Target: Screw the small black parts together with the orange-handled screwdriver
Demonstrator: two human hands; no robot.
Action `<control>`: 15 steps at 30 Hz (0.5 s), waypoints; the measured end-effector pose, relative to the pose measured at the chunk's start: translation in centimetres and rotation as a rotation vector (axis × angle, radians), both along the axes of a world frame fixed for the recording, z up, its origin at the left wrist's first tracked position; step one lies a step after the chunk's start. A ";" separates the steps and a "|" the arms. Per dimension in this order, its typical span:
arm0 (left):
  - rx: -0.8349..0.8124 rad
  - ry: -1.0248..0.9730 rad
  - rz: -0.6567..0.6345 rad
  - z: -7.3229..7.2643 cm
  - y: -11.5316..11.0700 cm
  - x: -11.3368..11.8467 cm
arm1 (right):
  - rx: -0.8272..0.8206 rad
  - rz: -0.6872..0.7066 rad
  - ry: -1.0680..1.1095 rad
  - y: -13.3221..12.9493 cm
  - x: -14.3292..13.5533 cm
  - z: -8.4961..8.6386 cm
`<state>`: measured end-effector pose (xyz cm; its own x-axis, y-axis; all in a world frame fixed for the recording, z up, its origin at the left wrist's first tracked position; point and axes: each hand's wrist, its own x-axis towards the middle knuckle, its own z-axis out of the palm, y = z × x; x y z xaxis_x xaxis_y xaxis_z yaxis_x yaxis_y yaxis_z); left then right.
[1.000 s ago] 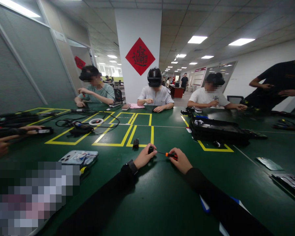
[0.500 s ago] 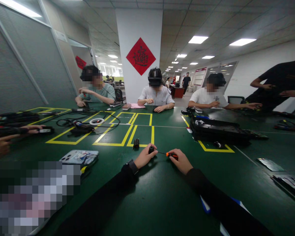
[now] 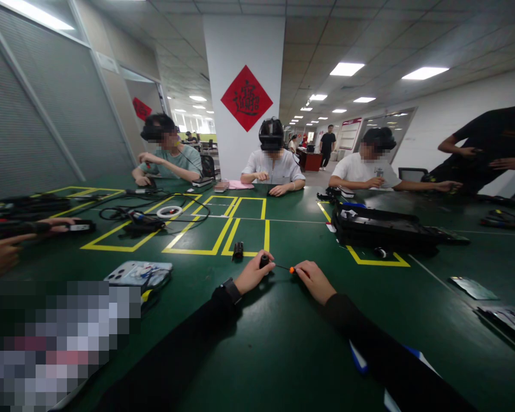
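Observation:
My left hand [image 3: 251, 274] is closed around a small black cylindrical part [image 3: 264, 261], its round end showing above the fingers. Across from it, my right hand [image 3: 316, 280] pinches a screwdriver [image 3: 292, 270] with an orange collar. The thin shaft points left, and its tip reaches my left fingers; whether it sits in the part cannot be made out. Most of the screwdriver's handle is hidden under my right fingers. Just beyond my left hand, a second black cylindrical part [image 3: 237, 250] stands on the green table [image 3: 257, 355].
Yellow tape frames [image 3: 193, 252] mark the table. A black open housing [image 3: 377, 226] lies at right, circuit boards [image 3: 473, 288] nearer. Left are cables [image 3: 133, 220], a white tape roll [image 3: 169, 212] and a light-blue phone-like case [image 3: 133, 273]. Co-workers sit opposite; another person's hand [image 3: 2, 254] is at far left.
My right fingers have shifted over the screwdriver, so the orange and black handle that showed before is now mostly covered. My left hand has stayed in place.

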<state>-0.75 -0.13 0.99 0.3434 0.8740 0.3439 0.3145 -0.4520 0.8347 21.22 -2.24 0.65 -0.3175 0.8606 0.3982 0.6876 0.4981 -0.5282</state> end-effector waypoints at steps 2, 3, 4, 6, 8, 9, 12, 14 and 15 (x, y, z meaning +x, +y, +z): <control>-0.004 -0.002 0.003 0.1 -0.1 0.0 | -0.004 -0.007 0.040 -0.1 0.0 0.0; -0.006 -0.002 0.001 0.1 -0.1 0.0 | -0.011 -0.011 0.064 -0.2 0.0 0.0; -0.008 -0.001 -0.002 0.2 -0.1 0.0 | -0.022 -0.012 0.086 -0.3 0.0 0.0; -0.005 -0.002 -0.009 0.2 -0.1 0.1 | -0.046 -0.008 0.113 -0.5 -0.1 0.1; 0.004 -0.006 -0.009 0.2 -0.1 0.1 | -0.058 0.000 0.116 -0.6 -0.1 0.1; 0.007 -0.009 -0.007 0.1 -0.1 0.1 | -0.052 -0.001 0.113 -0.6 -0.2 0.2; 0.003 -0.019 -0.006 0.1 0.0 0.1 | 0.001 -0.004 0.080 -0.3 -0.2 0.1; -0.006 -0.023 -0.016 0.0 0.0 0.1 | 0.037 0.004 0.050 -0.1 -0.2 0.0; -0.011 -0.024 -0.019 0.0 0.0 0.1 | 0.048 0.011 0.040 -0.1 -0.2 0.0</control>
